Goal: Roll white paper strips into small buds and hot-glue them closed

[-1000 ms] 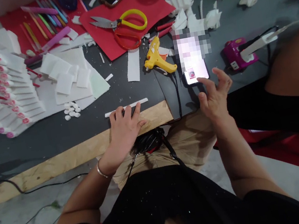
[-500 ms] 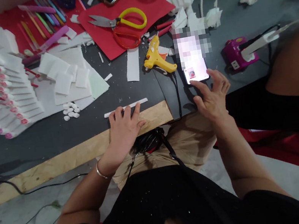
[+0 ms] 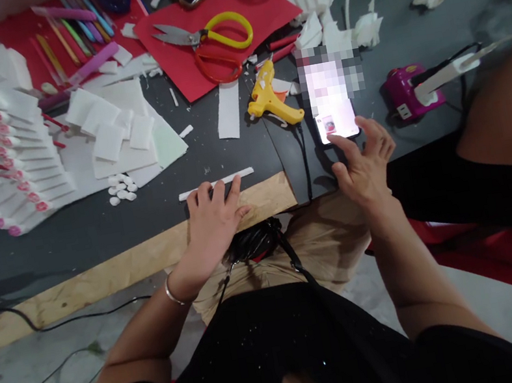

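My left hand (image 3: 214, 218) lies flat near the table's front edge, fingers spread. Its fingertips rest on a thin white strip (image 3: 243, 173), perhaps rolled paper. Farther right, my right hand (image 3: 364, 162) has its index fingertip at the lower edge of a lit smartphone (image 3: 335, 113), which lies flat on the table; part of the screen is pixelated. The right fingers are apart and hold nothing. Between the hands and farther back lies a yellow glue gun (image 3: 269, 98), its black cord running toward me. Left of it is a white paper strip (image 3: 229, 112).
Scissors (image 3: 203, 34) with yellow and red handles lie on red paper (image 3: 175, 70). White squares (image 3: 109, 143), small white pellets (image 3: 121, 189) and rows of pink-tipped white rolls (image 3: 26, 153) are at left. At right are a purple power adapter (image 3: 409, 92) and another person's arm (image 3: 507, 101).
My right index fingertip has shifted very slightly at the phone's lower edge. The left hand stays on the white strip, and the camera view has moved a little.
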`<state>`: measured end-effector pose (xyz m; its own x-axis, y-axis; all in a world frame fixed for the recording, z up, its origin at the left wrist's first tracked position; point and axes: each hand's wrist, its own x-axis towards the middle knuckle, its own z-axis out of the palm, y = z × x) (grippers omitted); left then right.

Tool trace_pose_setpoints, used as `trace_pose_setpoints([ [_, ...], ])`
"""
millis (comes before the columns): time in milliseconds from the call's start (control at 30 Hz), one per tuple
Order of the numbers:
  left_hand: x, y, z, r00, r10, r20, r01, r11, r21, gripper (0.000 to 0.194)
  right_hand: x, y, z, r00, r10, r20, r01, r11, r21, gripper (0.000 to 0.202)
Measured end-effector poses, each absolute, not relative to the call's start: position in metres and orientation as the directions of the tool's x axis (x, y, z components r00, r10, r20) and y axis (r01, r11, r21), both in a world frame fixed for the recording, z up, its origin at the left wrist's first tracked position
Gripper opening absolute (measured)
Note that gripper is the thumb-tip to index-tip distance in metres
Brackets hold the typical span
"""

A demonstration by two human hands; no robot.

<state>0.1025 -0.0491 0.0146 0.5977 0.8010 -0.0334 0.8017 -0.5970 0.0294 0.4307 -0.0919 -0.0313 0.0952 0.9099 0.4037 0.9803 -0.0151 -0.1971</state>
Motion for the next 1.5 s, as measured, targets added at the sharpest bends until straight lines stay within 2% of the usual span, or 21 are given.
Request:
trace_pose_setpoints([
  [233,0.102,-0.049,0.015,0.6,0.799,-0.039,0.8,-0.599,0.041,0.057,0.432,-0.092,-0.031,0.073,0.927,0.368,0.983,-0.005,-0.182,0.061],
  [400,0.103,-0.048,0.016,0.6,0.799,-0.04,0.8,-0.6,0.03,0.058,0.437,-0.092,-0.035,0.106,0.886,0.451,0.958,0.03,-0.284,0.072],
  [533,0.104,-0.048,0.018,0.595,0.802,-0.042,0.803,-0.593,0.054,0.057,0.44,-0.092,-0.035,0.115,0.84,0.53,0.941,0.08,-0.33,0.061],
  [733,0.103,-0.049,0.017,0.594,0.803,-0.052,0.805,-0.591,0.061,0.058,0.441,-0.091,-0.035,0.189,0.859,0.475,0.932,-0.004,-0.363,0.059],
  [900,0.103,-0.049,0.016,0.588,0.807,-0.047,0.808,-0.585,0.075,0.059,0.438,-0.092,-0.035,0.164,0.86,0.483,0.945,0.004,-0.328,0.06],
  [1167,0.103,-0.048,0.015,0.586,0.808,-0.054,0.809,-0.582,0.079,0.058,0.434,-0.093,-0.03,0.162,0.901,0.403,0.967,-0.064,-0.247,0.061],
  [1500,0.103,-0.049,0.018,0.59,0.805,-0.055,0.807,-0.588,0.054,0.057,0.426,-0.091,-0.022,0.107,0.936,0.336,0.98,-0.042,-0.194,0.059],
])
